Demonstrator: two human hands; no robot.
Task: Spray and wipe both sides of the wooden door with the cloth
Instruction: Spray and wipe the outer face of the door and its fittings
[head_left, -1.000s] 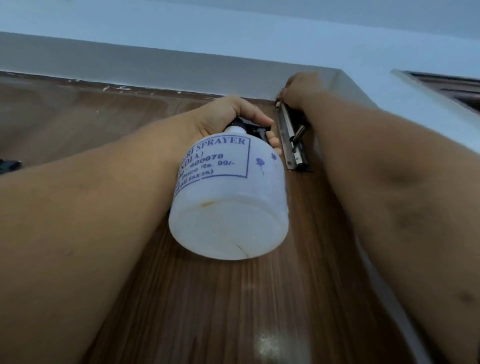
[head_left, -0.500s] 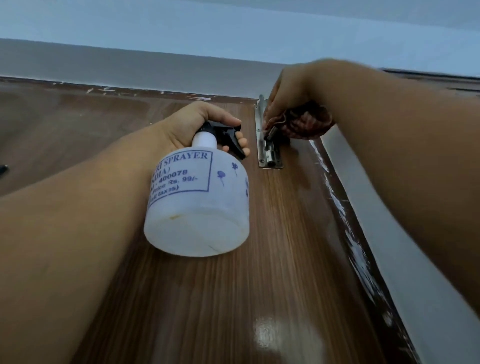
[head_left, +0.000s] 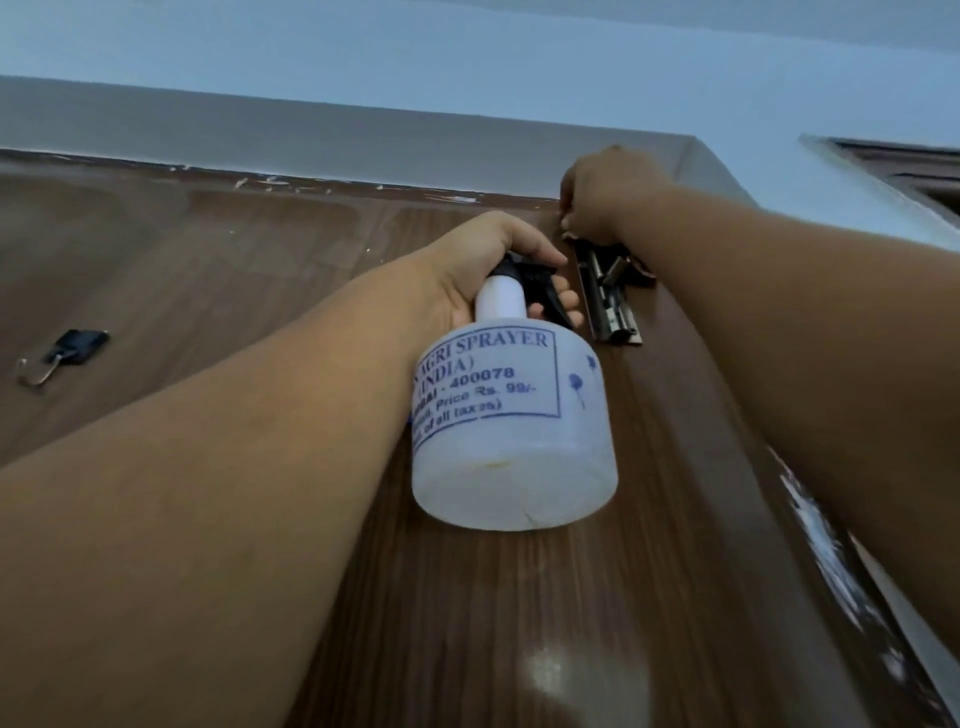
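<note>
Door fills the lower part of the head view, a dark wood-grain panel seen from below, its top edge meeting the grey frame overhead. The right hand is up in the top corner, just above the steel tower bolt fixed near the door's edge; its fingers are curled out of sight on the far side, and a scrap of patterned cloth shows below the wrist beside the bolt, so it seems to be holding the cloth against the corner, though the grip itself cannot be made out. The left hand is wrapped round the neck of the white spray bottle, with fingers curled over the black trigger head, and the bottle hangs close to the panel just left of the bolt. A small black wall hook sits well apart on the left of the panel.

The step in hand looks like wiping the top corner around the bolt. To do it well, the cloth should be pressed flat and worked along the top edge, then down each side of the bolt's plate, where dust gathers. The cloth may snag on the bolt's knob, so short strokes away from it are safer. Any spray is best aimed at the wood beside the metal rather than into the bolt's slide. The bottle should be kept off the panel so that it does not mark the wet surface.
</note>
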